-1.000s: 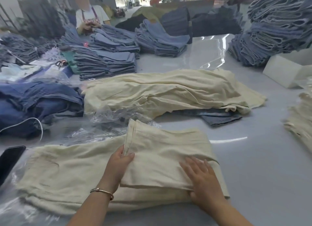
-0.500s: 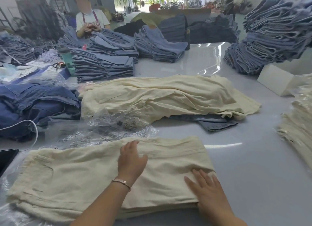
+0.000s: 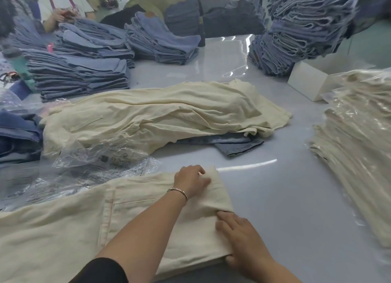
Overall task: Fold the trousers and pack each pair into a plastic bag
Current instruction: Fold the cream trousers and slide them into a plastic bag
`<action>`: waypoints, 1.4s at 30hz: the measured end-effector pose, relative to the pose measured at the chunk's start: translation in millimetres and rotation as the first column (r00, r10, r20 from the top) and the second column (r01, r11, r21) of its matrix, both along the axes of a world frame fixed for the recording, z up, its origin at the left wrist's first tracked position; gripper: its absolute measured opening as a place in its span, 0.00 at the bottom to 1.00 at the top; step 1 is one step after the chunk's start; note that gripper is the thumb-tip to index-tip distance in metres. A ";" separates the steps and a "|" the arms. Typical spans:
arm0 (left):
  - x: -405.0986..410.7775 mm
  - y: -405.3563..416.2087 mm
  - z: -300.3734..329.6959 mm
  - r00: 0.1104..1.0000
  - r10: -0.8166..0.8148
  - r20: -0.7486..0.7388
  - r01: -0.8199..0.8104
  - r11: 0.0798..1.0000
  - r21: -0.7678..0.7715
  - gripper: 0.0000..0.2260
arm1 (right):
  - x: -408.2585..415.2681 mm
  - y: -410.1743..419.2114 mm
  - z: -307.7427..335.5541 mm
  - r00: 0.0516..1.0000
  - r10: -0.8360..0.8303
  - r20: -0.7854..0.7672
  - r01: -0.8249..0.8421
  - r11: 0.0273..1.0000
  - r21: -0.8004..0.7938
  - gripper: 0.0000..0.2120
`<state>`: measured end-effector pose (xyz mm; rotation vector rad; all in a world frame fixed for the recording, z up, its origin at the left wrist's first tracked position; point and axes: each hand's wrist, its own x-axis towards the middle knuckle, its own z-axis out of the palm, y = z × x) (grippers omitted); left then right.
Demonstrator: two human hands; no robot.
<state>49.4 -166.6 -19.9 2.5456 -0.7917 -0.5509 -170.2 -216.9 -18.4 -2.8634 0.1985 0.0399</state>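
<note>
both hands point(image 3: 191, 180) point(image 3: 239, 238) grip the cream trousers' point(image 3: 131, 217) right folded edge.

Bright, even daylight; soft wide-angle picture.
White glare streaks the glossy table point(image 3: 243, 50) from twelve o'clock toward centre. Shadows are faint. Denim stacks point(image 3: 306, 29) at one o'clock bow and smear; bagged trousers point(image 3: 359, 134) at three o'clock blur.
</note>
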 end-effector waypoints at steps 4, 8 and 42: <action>10.7 -9.5 7.8 0.985 0.063 -0.159 -0.082 0.990 -0.113 0.06 | -0.9 -6.1 -4.3 0.986 0.110 0.126 -0.105 0.993 -0.048 0.23; 21.8 -26.8 17.8 0.974 0.187 -0.125 -0.208 0.960 -0.186 0.07 | 2.7 -6.1 -8.6 0.939 0.195 0.282 -0.169 0.979 -0.115 0.10; -14.8 271.4 -0.6 0.861 0.473 0.185 -0.422 0.869 -0.258 0.13 | 109.3 95.9 -30.9 0.984 0.006 -0.176 -0.016 0.998 -0.056 0.29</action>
